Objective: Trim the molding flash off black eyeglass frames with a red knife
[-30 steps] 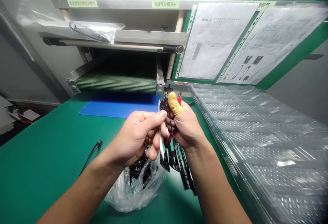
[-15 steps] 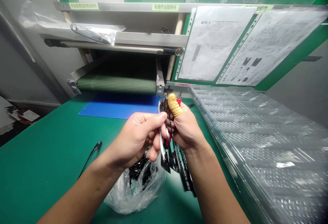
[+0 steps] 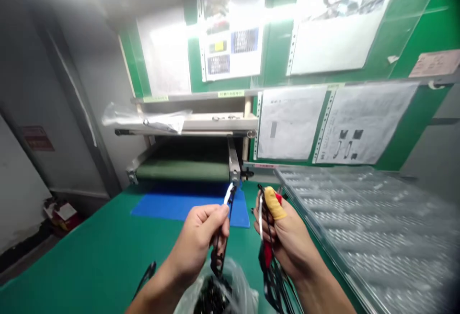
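Observation:
My left hand [image 3: 201,244] is closed on one thin black curved part [image 3: 222,235] with a shiny tip, held upright over a clear plastic bag of small black parts [image 3: 215,297]. To its right, apart from it, my right hand [image 3: 287,242] grips a bundle of the same black parts [image 3: 271,275] that hang down below the fist. A yellow finger cot covers the right thumb [image 3: 275,204], and something red shows inside the grip.
A stack of clear blister trays [image 3: 359,218] fills the right side of the green table [image 3: 89,261]. A blue mat [image 3: 187,204] lies before a green conveyor belt [image 3: 183,170]. Another black part [image 3: 145,275] lies at the left. Instruction sheets [image 3: 291,122] hang behind.
The camera has tilted up, showing more wall. My hands have come apart: the left drew one black part away from the bundle that the right hand keeps.

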### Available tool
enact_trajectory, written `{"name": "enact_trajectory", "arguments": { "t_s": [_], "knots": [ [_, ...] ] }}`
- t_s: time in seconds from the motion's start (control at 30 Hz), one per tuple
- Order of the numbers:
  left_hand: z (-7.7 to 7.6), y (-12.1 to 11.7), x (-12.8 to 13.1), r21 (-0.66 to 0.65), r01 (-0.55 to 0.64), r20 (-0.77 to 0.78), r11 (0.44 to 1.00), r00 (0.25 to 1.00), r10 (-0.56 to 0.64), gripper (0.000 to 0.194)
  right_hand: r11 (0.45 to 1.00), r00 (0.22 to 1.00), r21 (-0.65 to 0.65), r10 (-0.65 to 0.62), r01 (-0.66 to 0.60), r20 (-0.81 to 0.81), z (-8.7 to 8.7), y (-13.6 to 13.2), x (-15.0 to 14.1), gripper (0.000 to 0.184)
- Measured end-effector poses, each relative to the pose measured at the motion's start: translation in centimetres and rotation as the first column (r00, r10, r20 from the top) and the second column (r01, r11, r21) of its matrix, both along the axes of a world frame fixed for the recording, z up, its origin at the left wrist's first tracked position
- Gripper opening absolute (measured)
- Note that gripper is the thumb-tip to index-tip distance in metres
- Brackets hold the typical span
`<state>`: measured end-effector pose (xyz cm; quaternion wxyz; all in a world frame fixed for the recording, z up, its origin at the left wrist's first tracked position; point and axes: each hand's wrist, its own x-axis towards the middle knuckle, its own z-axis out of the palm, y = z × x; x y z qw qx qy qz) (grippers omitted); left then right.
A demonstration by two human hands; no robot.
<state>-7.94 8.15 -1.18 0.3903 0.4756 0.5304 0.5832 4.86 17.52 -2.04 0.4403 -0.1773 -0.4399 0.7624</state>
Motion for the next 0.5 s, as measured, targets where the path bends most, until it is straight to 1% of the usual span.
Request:
{"name": "enact_trajectory", "arguments": {
  "t_s": [0.03,0.07,0.1,0.13,0.2,0.23,0.3,0.33,0.4,0.43,0.5],
  "knots": [
    [1.3,0.2,-0.7,0.068,-0.088,-0.187,0.994,0.977,0.099,0.044,1.0,1.0,-0.009,-0.016,0.016,-0.006,0.1,0.3,0.3,0.055],
    [3.0,0.6,-1.5,0.154,-0.17,-0.367,0.973,0.905,0.216,0.044,0.999,0.999,-0.019,-0.031,0.031,-0.009,0.2,0.5,0.5,0.055],
    [4.9,1.2,-2.4,0.244,-0.236,-0.514,0.941,0.791,0.332,0.044,0.999,0.999,-0.031,-0.044,0.043,-0.01,0.3,0.7,0.7,0.056],
    [6.9,2.0,-3.4,0.31,-0.279,-0.592,0.909,0.691,0.414,0.045,0.998,0.998,-0.042,-0.056,0.055,-0.011,0.3,0.9,0.9,0.057],
    [11.2,4.8,-5.9,0.38,-0.346,-0.689,0.858,0.513,0.512,0.042,0.995,0.997,-0.063,-0.076,0.075,-0.011,0.3,1.1,1.2,0.059],
    [13.1,6.7,-7.3,0.393,-0.382,-0.732,0.837,0.421,0.536,0.04,0.994,0.997,-0.072,-0.083,0.082,-0.01,0.3,1.2,1.4,0.06],
    [16.3,10.6,-9.9,0.363,-0.451,-0.811,0.815,0.277,0.515,0.029,0.992,0.995,-0.083,-0.095,0.093,-0.011,0.4,1.4,1.6,0.06],
    [17.5,12.5,-11.1,0.335,-0.491,-0.843,0.804,0.225,0.489,0.024,0.991,0.995,-0.086,-0.101,0.099,-0.016,0.5,1.4,1.8,0.059],
    [18.9,15.5,-12.9,0.28,-0.558,-0.889,0.781,0.156,0.43,0.022,0.991,0.994,-0.083,-0.109,0.107,-0.026,0.7,1.5,2.1,0.057],
    [19.2,16.6,-13.5,0.258,-0.583,-0.904,0.77,0.135,0.405,0.023,0.992,0.994,-0.072,-0.106,0.104,-0.03,0.9,1.5,2.3,0.056],
    [19.3,17.8,-14.2,0.24,-0.61,-0.92,0.755,0.106,0.378,0.025,0.995,0.995,-0.036,-0.09,0.088,-0.037,1.1,1.5,2.7,0.056]
  ]
}}
